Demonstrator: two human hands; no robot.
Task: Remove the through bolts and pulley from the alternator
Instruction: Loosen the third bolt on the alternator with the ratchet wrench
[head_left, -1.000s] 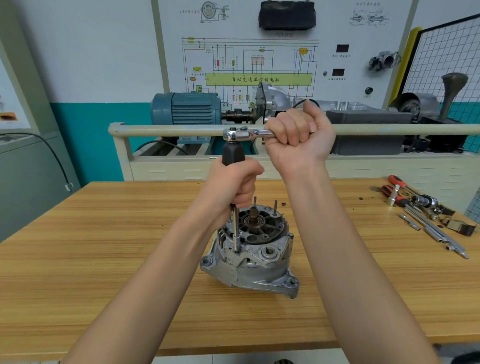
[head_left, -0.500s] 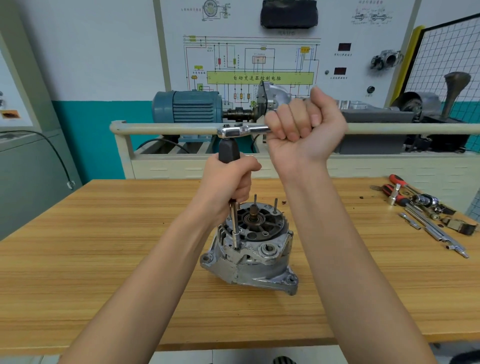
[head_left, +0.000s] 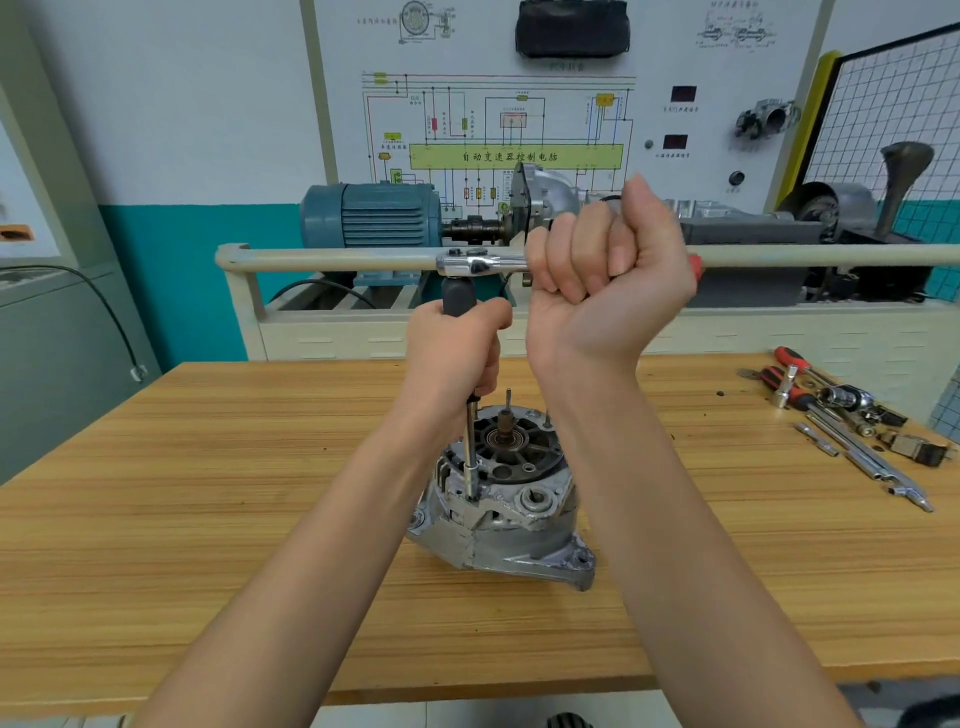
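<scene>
Right hand (head_left: 608, 270) has swung the ratchet (head_left: 480, 262) handle further back, fist clenched; left hand (head_left: 457, 353) still grips the extension (head_left: 471, 457) over the alternator (head_left: 498, 499). Loose tools (head_left: 852, 421) lie right on the counter (head_left: 208, 493).

Open bench to my left, clutter to my right
The bench (head_left: 208, 493) lies bare left of the alternator (head_left: 498, 499); loose tools (head_left: 841, 415) crowd the far right edge, and the rail (head_left: 332, 258) runs across just behind my right hand (head_left: 608, 275) on the ratchet (head_left: 475, 264)
</scene>
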